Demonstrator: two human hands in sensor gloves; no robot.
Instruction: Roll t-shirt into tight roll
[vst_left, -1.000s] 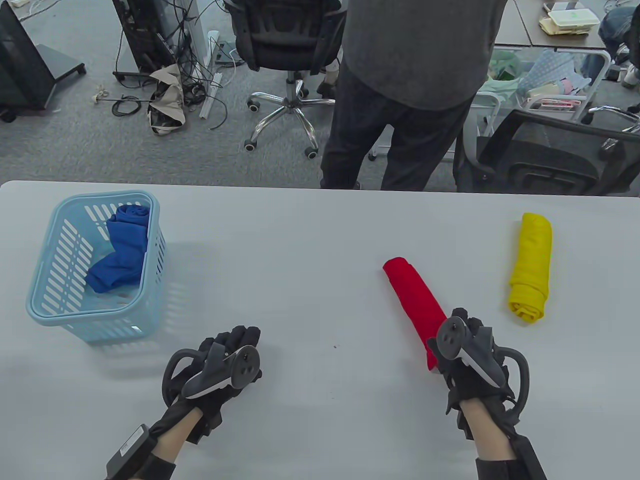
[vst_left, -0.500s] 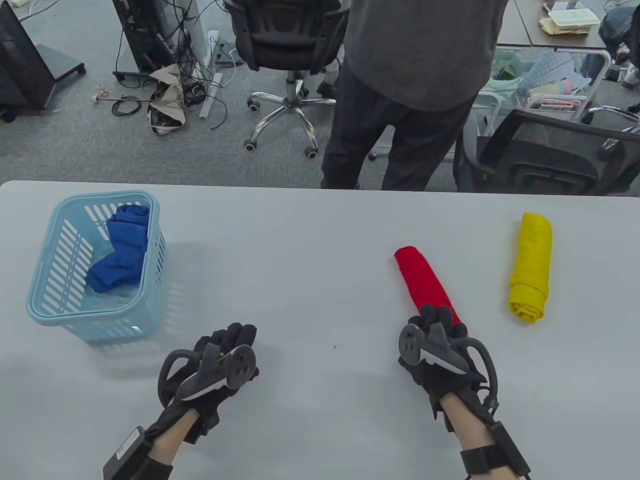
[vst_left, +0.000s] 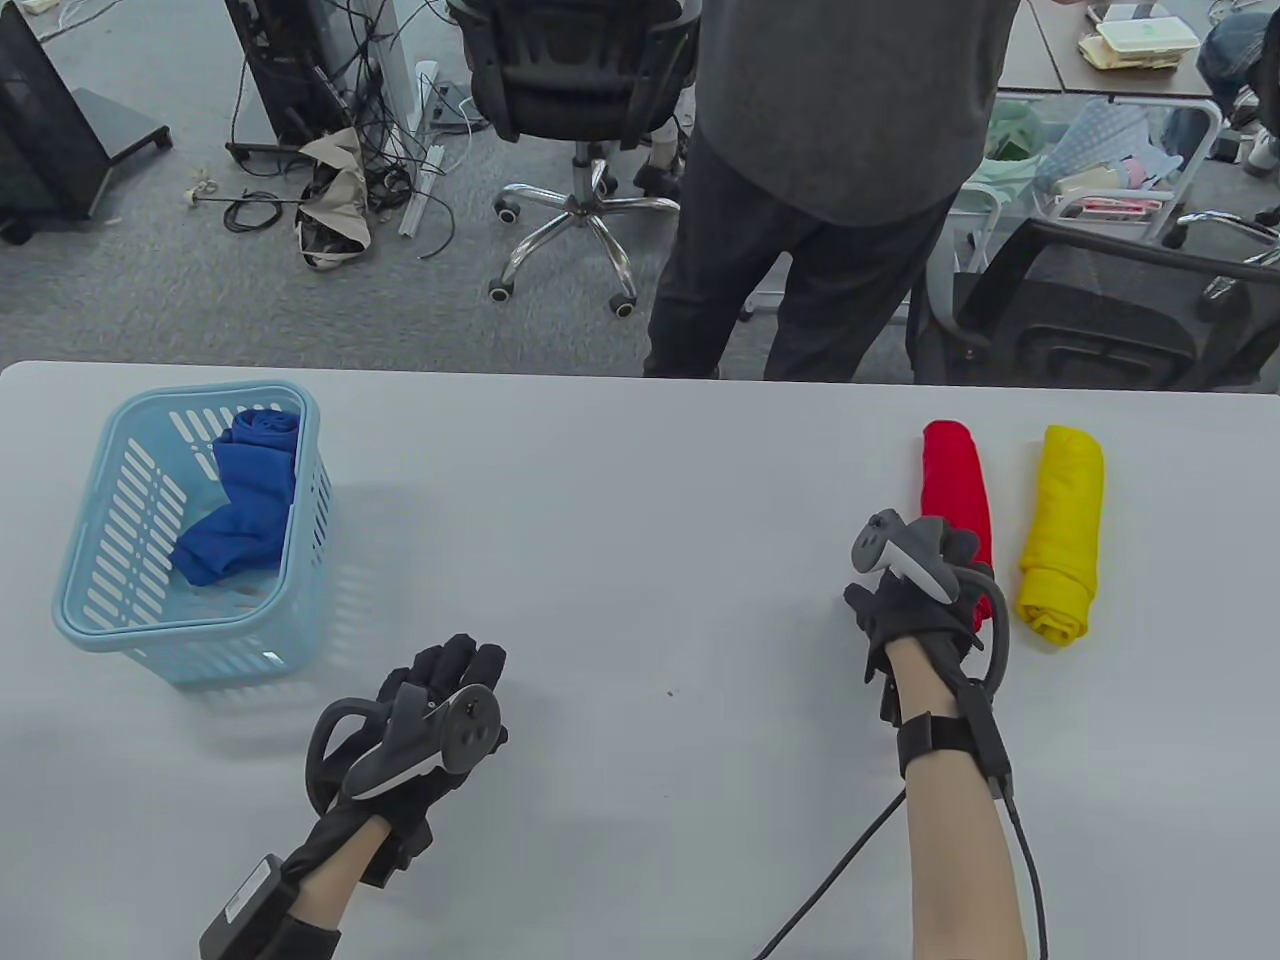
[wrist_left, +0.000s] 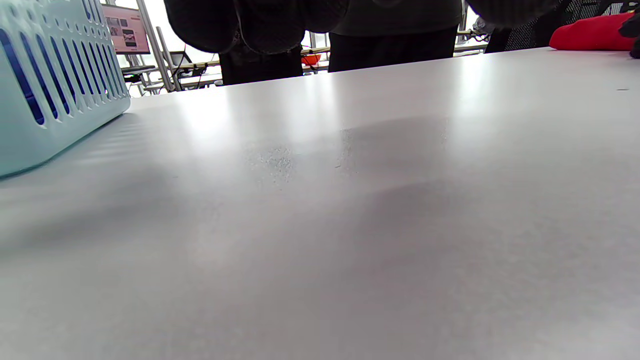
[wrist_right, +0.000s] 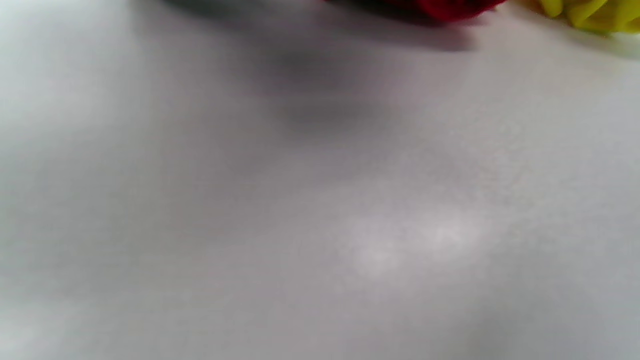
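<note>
A red t-shirt roll (vst_left: 955, 480) lies on the grey table (vst_left: 620, 500) at the right, close beside and parallel to a yellow roll (vst_left: 1065, 520). My right hand (vst_left: 950, 560) covers the near half of the red roll, its fingers curled over it. The right wrist view shows only the near ends of the red roll (wrist_right: 450, 7) and the yellow roll (wrist_right: 595, 12) at its top edge. My left hand (vst_left: 455, 665) rests at the front left with relaxed fingers (wrist_left: 270, 25), holding nothing. In the left wrist view the red roll (wrist_left: 590, 37) appears far right.
A light blue basket (vst_left: 100, 620) at the table's left holds a crumpled blue shirt (vst_left: 245, 500); its wall (wrist_left: 50, 100) shows in the left wrist view. A person (vst_left: 820, 180) stands behind the far edge, between office chairs (vst_left: 1090, 310).
My right hand has carried the red roll away from me and to the right, turning it to lie alongside the yellow roll. The left hand has drifted slightly toward me.
</note>
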